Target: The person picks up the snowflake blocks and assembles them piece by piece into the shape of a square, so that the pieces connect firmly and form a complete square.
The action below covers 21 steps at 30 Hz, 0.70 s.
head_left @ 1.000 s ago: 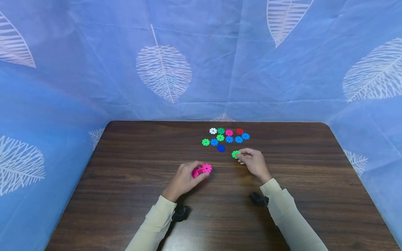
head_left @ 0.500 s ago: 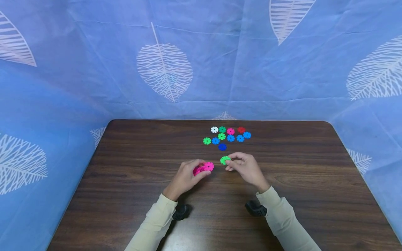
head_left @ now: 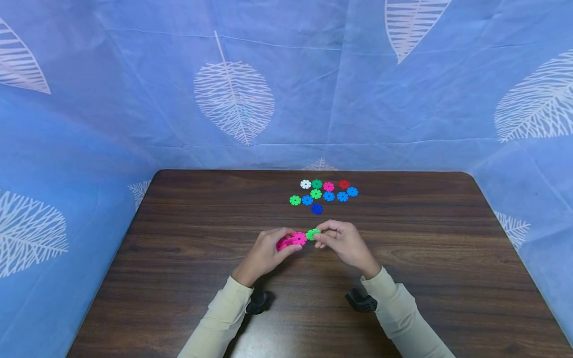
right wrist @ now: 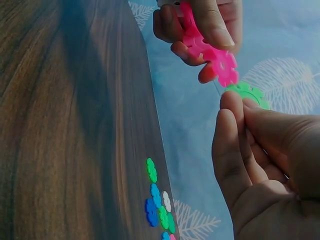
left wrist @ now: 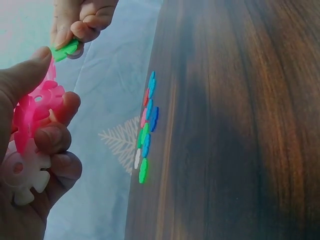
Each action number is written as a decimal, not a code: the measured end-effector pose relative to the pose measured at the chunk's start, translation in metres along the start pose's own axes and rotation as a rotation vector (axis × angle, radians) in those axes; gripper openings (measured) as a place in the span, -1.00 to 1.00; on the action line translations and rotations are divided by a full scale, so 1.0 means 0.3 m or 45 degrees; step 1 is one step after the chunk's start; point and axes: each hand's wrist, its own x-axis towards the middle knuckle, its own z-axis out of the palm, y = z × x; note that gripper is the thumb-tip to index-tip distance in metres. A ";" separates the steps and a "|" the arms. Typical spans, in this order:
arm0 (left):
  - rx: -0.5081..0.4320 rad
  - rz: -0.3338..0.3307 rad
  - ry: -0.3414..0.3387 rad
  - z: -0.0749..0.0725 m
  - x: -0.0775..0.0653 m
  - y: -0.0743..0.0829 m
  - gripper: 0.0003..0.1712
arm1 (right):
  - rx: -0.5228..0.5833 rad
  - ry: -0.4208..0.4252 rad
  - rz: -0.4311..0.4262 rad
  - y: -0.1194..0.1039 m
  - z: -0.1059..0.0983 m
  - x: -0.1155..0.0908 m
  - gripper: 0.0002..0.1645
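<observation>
My left hand (head_left: 265, 253) grips a chain of notched plastic discs, mostly pink discs (left wrist: 31, 112), with a white disc (left wrist: 25, 170) at the end deep in the palm. Between thumb and fingers of my right hand (head_left: 346, 243) is a bright green notched disc (head_left: 313, 234). Its edge meets the outermost pink disc (right wrist: 223, 65), right at that disc's rim in the right wrist view. Both hands are held above the table, close together. Fingers and thumb hide part of the pink chain and part of the green disc.
Several loose discs lie flat towards the back of the brown wooden table (head_left: 215, 214): among them a white disc (head_left: 305, 184), a red disc (head_left: 344, 184) and a dark blue disc (head_left: 317, 209). A blue leaf-patterned cloth (head_left: 286, 99) hangs behind the table.
My right hand has moved left and slightly towards me with the green disc, bringing it up to the pink chain. The left hand stays almost in place.
</observation>
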 end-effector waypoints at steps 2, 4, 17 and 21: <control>-0.012 0.001 -0.012 0.001 -0.001 0.000 -0.63 | 0.009 -0.009 0.001 -0.003 0.002 -0.001 -0.76; -0.027 0.005 -0.020 0.003 -0.002 -0.001 -0.64 | 0.009 -0.018 -0.003 -0.007 0.004 -0.002 -0.76; -0.042 0.026 -0.044 0.007 -0.005 0.009 -0.65 | -0.046 -0.006 -0.029 -0.002 0.011 -0.012 -0.82; -0.053 0.034 -0.043 0.008 -0.009 0.012 -0.65 | -0.047 -0.019 -0.043 0.011 0.012 -0.014 -0.81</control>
